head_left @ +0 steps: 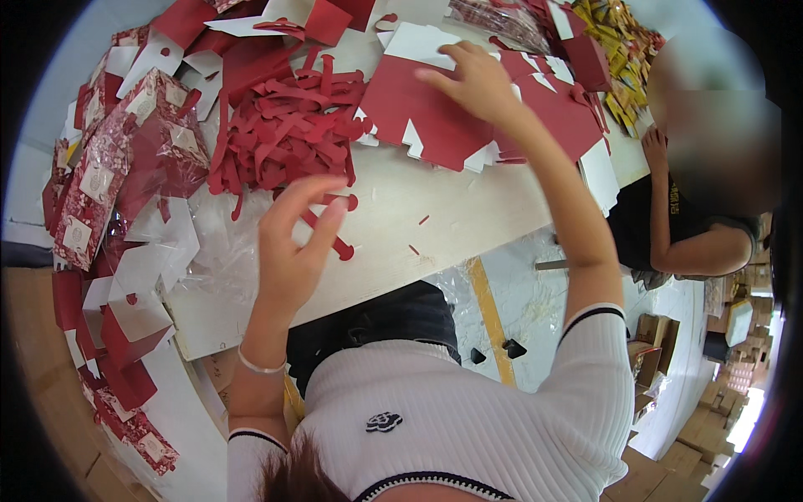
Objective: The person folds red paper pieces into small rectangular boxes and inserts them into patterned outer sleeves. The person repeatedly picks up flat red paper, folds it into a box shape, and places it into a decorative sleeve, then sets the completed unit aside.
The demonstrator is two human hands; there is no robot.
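Note:
My left hand (297, 238) is raised over the near edge of the table, its thumb and fingers curved and apart. Just beyond it lies a heap of dark red strips with rounded ends (288, 134). A loose red strip (344, 248) shows beside the thumb, and I see nothing held. My right hand (478, 84) reaches across flat red card box blanks (435, 121), thumb and fingers spread. Whether its fingertips touch the top blank I cannot tell. White tabs and flaps stick out along the edges of the blanks.
Folded red boxes and patterned boxes in clear wrap (100, 197) crowd the left side of the white table (401, 243). Yellow packets (619, 58) lie at the far right. A person in dark clothes (694, 217) sits to the right. Brown cartons (657, 356) stand on the floor.

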